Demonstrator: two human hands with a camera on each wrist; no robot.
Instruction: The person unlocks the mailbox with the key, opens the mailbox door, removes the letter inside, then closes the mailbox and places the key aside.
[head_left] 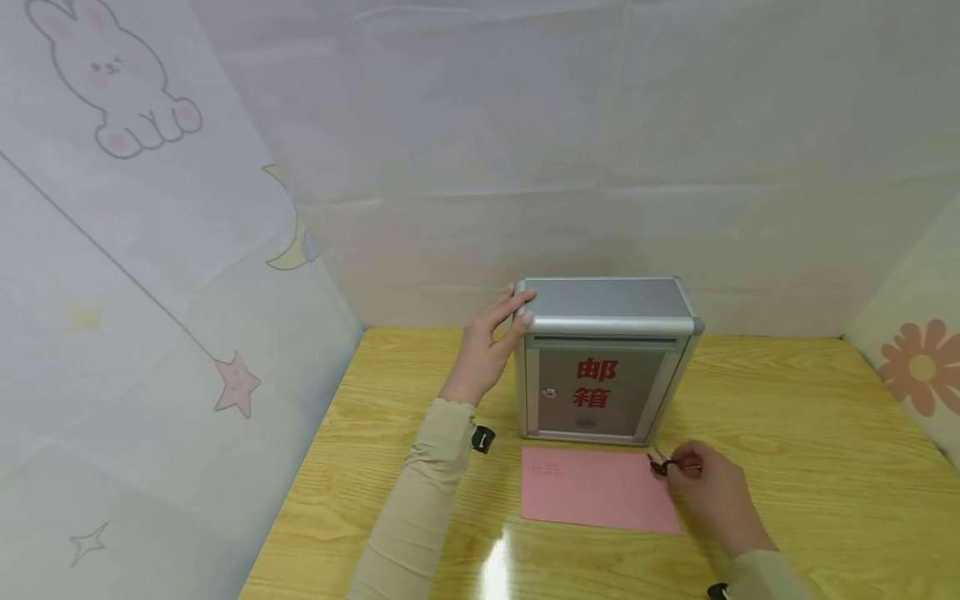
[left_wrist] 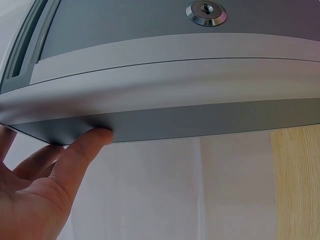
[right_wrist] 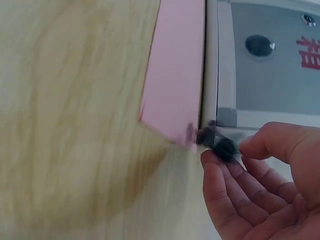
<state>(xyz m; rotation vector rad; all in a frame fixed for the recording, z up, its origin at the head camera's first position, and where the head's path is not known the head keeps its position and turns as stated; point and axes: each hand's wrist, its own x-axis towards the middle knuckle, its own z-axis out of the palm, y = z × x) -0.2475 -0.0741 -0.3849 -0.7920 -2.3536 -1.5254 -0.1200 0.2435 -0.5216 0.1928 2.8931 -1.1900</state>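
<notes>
A silver metal mailbox with red characters and a round lock on its door stands upright on the table. My left hand rests against its upper left edge, fingertips on the top and thumb at the side. In the left wrist view the thumb presses the grey side panel. My right hand pinches a small set of dark keys between thumb and fingers, low by the mailbox's front right corner. The keys look blurred in the right wrist view. A pink envelope lies flat before the mailbox.
The wood-grain table extends to both sides of the mailbox. Behind it hangs a pale wall covering, and a printed wall with a rabbit and star borders the left side.
</notes>
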